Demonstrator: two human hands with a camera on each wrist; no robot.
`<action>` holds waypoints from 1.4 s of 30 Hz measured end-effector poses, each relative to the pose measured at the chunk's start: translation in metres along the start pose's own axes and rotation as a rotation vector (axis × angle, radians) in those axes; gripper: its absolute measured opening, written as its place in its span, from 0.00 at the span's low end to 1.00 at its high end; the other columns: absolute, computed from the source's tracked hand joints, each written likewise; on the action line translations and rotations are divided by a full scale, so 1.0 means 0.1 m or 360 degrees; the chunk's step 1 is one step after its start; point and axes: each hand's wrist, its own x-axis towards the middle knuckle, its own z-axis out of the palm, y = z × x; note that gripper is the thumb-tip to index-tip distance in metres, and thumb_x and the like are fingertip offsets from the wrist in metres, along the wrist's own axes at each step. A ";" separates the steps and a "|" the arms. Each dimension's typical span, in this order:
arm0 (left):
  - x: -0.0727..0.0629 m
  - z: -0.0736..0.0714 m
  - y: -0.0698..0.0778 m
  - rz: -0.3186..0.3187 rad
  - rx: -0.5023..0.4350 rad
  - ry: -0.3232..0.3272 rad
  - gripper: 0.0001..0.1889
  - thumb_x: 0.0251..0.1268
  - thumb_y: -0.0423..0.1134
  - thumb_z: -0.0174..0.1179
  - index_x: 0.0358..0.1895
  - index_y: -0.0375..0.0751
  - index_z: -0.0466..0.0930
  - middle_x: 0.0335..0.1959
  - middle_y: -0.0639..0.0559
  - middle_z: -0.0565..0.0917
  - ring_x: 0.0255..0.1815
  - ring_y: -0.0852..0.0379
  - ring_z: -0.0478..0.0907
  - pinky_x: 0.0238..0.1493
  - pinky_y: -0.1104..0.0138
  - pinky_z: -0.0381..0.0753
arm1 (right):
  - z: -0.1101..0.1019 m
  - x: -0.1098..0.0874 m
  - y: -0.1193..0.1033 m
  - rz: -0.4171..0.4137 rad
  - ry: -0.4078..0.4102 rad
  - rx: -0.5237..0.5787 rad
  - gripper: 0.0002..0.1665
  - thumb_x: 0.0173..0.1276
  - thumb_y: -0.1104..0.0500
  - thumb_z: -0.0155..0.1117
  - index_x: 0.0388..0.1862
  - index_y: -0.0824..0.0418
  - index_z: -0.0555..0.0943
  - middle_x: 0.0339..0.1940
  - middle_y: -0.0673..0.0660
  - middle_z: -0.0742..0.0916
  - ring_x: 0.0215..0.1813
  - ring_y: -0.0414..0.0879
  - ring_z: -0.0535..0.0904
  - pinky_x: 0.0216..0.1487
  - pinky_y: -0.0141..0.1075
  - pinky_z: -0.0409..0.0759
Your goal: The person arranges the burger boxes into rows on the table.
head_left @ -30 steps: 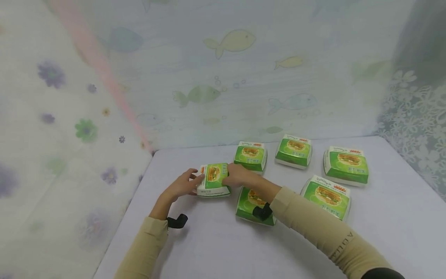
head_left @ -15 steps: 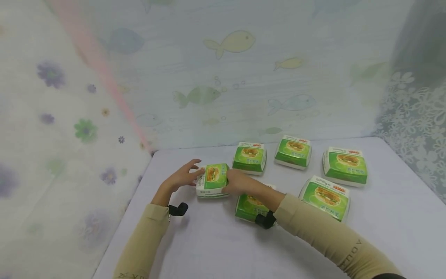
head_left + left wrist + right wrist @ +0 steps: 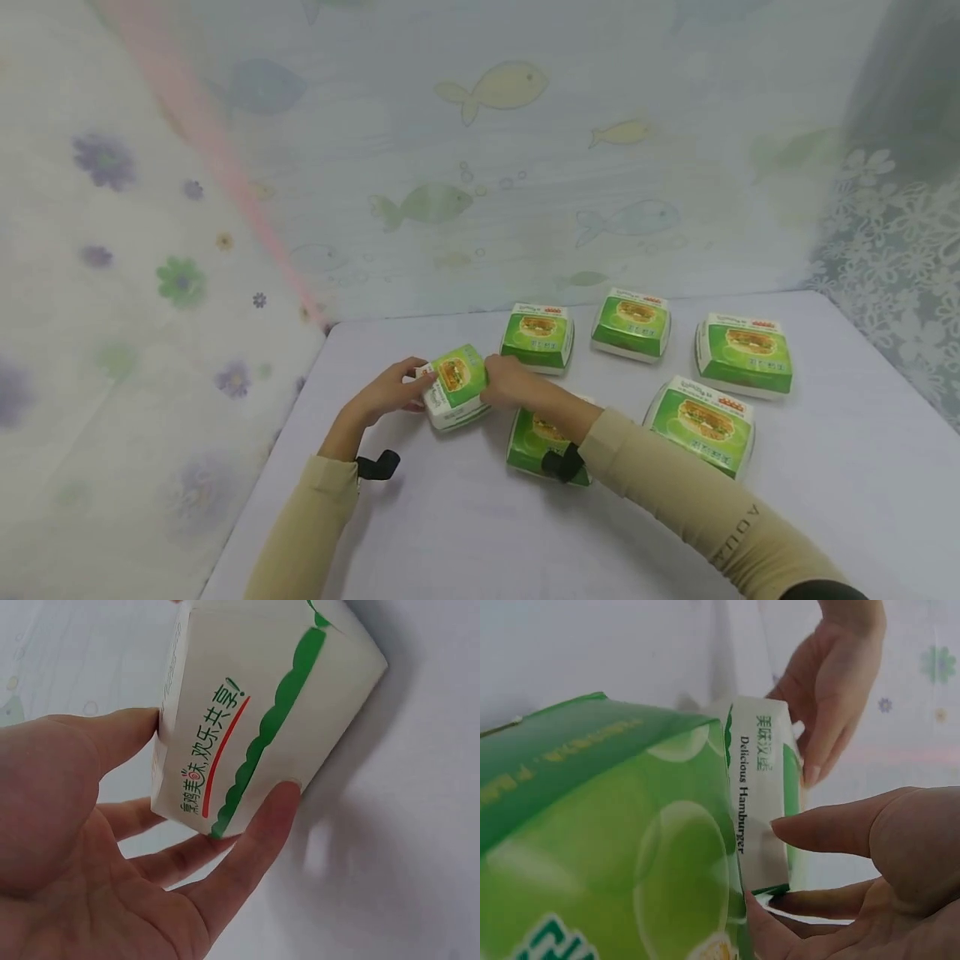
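Observation:
A green and white hamburger box [image 3: 456, 386] with a burger picture on its lid sits turned at an angle between my two hands. My left hand [image 3: 386, 393] grips its left end. In the left wrist view the thumb is at the upper edge and a fingertip presses the white side of the hamburger box [image 3: 240, 727]. My right hand [image 3: 513, 385] holds the opposite end. In the right wrist view the right thumb touches the white side of the hamburger box [image 3: 763, 795], while its other fingers are near the lower corner, partly hidden.
Under my right forearm lies a partly covered hamburger box [image 3: 536, 450], large in the right wrist view. More such boxes stand behind and to the right: a back-left box [image 3: 537, 337], a back-middle box [image 3: 632, 325], a far-right box [image 3: 746, 354] and a nearer box [image 3: 701, 425].
The held box stood nearly square half a second ago; it has now rotated counterclockwise, its near edge slanting up to the right. Both hands stay at its ends; the other boxes have not moved.

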 end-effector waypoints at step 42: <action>-0.03 0.00 0.17 -0.0058 0.0445 0.0045 0.32 0.79 0.58 0.53 0.73 0.38 0.68 0.67 0.35 0.73 0.55 0.45 0.79 0.45 0.60 0.86 | -0.01 -0.07 -0.06 -0.0130 -0.0004 -0.0101 0.35 0.72 0.55 0.65 0.70 0.73 0.68 0.59 0.66 0.81 0.57 0.53 0.78 0.59 0.45 0.80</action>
